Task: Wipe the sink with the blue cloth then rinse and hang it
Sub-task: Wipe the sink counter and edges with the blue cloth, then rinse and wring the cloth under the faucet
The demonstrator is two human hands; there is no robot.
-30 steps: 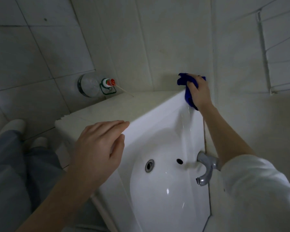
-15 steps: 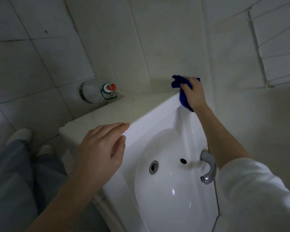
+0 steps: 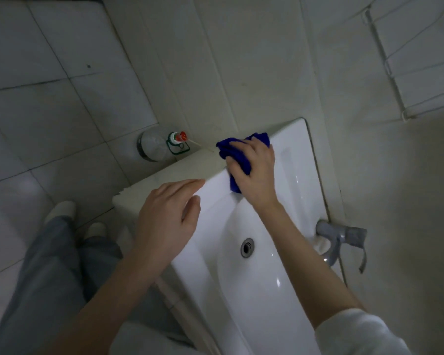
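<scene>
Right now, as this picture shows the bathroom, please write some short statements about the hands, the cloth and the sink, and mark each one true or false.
1. The right hand grips the blue cloth on the rim of the sink. True.
2. The left hand holds a bottle. False: it holds nothing, and its fingers are straight at the sink's near edge.
3. Water runs from the tap. False: no water shows there.
4. A bottle with a red cap is on the floor beside the sink. True.
5. The blue cloth covers the drain. False: the drain is bare, and the cloth is up on the rim.
</scene>
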